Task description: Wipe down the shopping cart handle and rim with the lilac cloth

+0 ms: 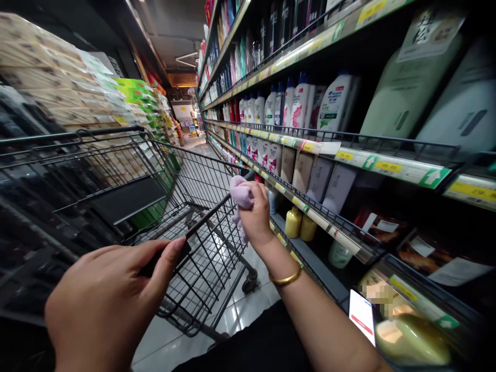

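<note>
My left hand [108, 299] is closed round the near end of a black shopping cart's [163, 196] handle bar [201, 219], thumb on top. My right hand [256, 212] is closed on a crumpled lilac cloth [241, 196] and presses it against the far end of the same bar, near the cart's right corner. A gold bangle [285, 279] sits on my right wrist. The wire basket of the cart looks bare inside.
Shelves [349, 150] of white shampoo bottles [333, 103], boxes and yellow bottles [293, 222] run close along the right. Stacked packs [70, 93] line the left. A narrow tiled aisle [194, 142] leads ahead.
</note>
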`<state>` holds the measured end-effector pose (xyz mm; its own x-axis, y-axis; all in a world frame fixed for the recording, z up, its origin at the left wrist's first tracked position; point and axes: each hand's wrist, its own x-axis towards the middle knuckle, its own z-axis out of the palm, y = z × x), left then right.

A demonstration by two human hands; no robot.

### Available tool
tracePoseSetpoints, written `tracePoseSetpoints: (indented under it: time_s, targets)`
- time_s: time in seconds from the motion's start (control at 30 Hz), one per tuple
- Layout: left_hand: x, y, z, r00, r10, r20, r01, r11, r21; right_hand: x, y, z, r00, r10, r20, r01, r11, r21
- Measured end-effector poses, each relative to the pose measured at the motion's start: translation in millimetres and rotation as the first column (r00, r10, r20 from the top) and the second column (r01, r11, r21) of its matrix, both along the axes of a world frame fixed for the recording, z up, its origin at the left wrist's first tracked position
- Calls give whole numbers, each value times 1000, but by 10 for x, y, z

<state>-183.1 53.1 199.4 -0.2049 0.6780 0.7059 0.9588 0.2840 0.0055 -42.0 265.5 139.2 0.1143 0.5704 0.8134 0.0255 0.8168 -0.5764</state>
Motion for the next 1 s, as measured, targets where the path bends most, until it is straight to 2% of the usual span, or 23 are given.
tracePoseSetpoints:
  time_s: [0.07, 0.1, 0.23, 0.33, 0.47, 0.57, 0.7, 0.77, 0.83, 0.93, 1.0]
  targets:
    - [14, 18, -11, 998, -35, -55, 38, 998, 48, 3, 31, -8, 999, -41, -33, 38, 996, -77]
    - [25, 30, -17, 995, -58, -82, 63, 996, 70, -5, -15, 16, 999, -29, -35, 27, 997, -66]
    - [97, 82, -29, 989, -90, -116, 98, 993, 63, -40, -360, 200, 991, 106, 87, -118, 982, 148]
    - [181, 111, -24, 992, -78, -103, 84, 995, 52, -15, -347, 212, 985, 75, 152, -108, 970, 218]
    - [302, 147, -7, 989, -60, -132, 64, 998, 24, 47, -18, 60, 997, -73, -21, 74, 997, 25]
    - [381, 172, -5, 993, -31, -117, 33, 999, 12, 61, -36, 65, 993, -101, -62, 99, 995, -35]
    - [454, 189, -16, 994, 13, -109, -12, 1000, 9, 66, -336, 204, 994, 47, 103, -64, 983, 171]
    - [471, 194, -24, 994, 19, -111, -16, 1000, 26, 85, -336, 201, 984, 77, 160, -113, 966, 231]
    - [478, 203, -32, 993, 21, -115, -16, 999, 46, 109, -191, 118, 990, 54, 132, -79, 978, 194]
    - [473, 230, -43, 991, -2, -134, 11, 998, 69, 127, 73, -41, 999, -51, 2, 51, 998, 44]
    - [462, 258, -51, 988, -36, -151, 52, 993, 103, 121, 115, -72, 994, -96, -46, 96, 995, -7]
